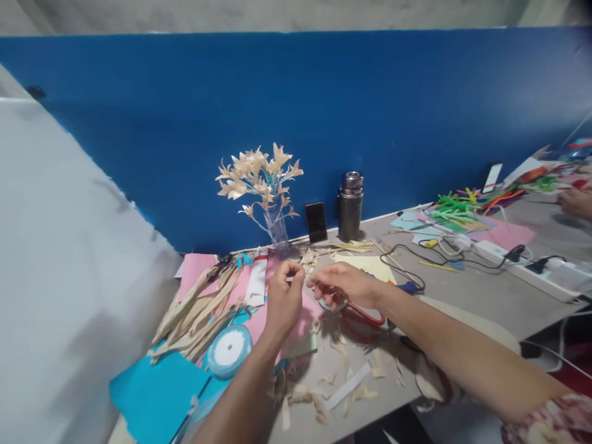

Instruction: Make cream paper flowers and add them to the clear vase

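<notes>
My left hand [287,293] is closed in a pinch above the middle of the table; whatever is between its fingertips is too small to make out. Just right of it, my right hand [345,285] has its fingers bent and its fingertips brought near the left ones. Red-handled scissors [370,317] show directly below the right palm; whether they rest in that hand or on the table I cannot tell. Under both hands lie pink sheets [308,314] and pale scraps [340,351]. Behind them, a clear vase [277,231] bears cream-coloured artificial flowers [252,172].
Left are long beige strips [198,308], a ribbon roll [228,349] and blue sheets [157,394]. A phone [316,222] and flask [350,206] stand against the blue partition [370,111]. Cables, a power strip [522,268] and green pipe cleaners [456,206] lie right. Another person's hand [576,200] shows far right.
</notes>
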